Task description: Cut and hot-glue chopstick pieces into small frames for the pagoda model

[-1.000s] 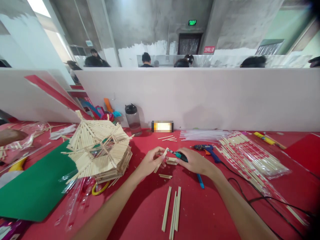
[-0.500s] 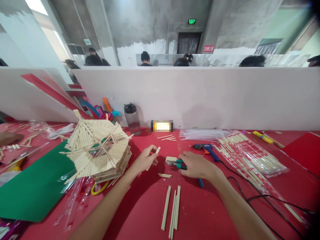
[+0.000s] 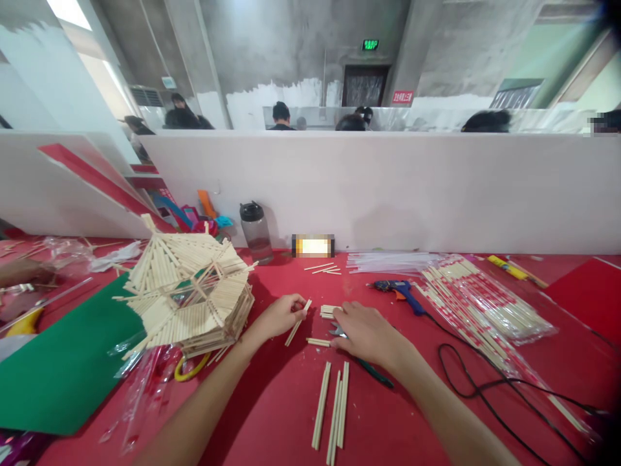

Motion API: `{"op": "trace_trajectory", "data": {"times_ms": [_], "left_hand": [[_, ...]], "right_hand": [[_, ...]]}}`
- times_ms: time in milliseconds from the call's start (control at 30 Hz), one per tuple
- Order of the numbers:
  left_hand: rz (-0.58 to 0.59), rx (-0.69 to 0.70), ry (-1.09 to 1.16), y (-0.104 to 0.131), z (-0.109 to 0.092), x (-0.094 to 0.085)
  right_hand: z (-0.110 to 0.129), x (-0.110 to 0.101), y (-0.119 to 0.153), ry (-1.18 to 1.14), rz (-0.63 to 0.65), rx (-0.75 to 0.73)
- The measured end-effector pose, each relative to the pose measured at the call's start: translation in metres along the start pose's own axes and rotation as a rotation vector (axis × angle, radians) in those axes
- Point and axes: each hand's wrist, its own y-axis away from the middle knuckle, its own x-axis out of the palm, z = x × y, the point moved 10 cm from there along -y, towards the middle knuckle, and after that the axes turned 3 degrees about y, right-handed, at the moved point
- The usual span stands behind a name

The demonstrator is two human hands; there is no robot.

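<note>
Two or so pale wooden sticks [image 3: 297, 325] are pinched in my left hand [image 3: 284, 316], tilted above the red table. My right hand [image 3: 361, 330] is spread low over the pliers [image 3: 373, 373], whose jaws and one dark green handle show from under it. Its fingertips reach the right end of a small stack of short sticks [image 3: 328, 312]. Just below lie a few more short sticks [image 3: 318, 342]. Longer sticks [image 3: 341, 408] rest nearer the front. Whether the right hand touches the pliers is hidden.
On the left stands a stick-built model [image 3: 194, 291] beside a green sheet [image 3: 63, 362]. A bottle [image 3: 255, 233] is behind. To the right are a glue gun [image 3: 400, 291], its black cable and bagged sticks [image 3: 490, 298]. Another person's hand [image 3: 22, 272] is at far left.
My right hand has opened from the pliers, which now lie turned beneath it, and its fingers have come to the short stack. My left hand's sticks have shifted slightly.
</note>
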Motion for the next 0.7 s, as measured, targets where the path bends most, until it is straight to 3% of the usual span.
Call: {"op": "trace_trajectory", "data": {"times_ms": [133, 300, 533, 700], "left_hand": [[0.013, -0.001, 0.002, -0.001, 0.007, 0.004], [0.016, -0.064, 0.156, 0.001, 0.012, 0.005], [0.025, -0.122, 0.406, 0.007, 0.014, 0.003], [-0.024, 0.005, 0.356, 0.016, -0.012, -0.003]], "right_hand": [[0.034, 0.011, -0.008, -0.002, -0.062, -0.167], [0.044, 0.030, -0.016, 0.021, -0.075, -0.193], [0.026, -0.002, -0.015, -0.139, -0.185, -0.089], [0.017, -0.016, -0.009, -0.364, -0.300, -0.040]]}}
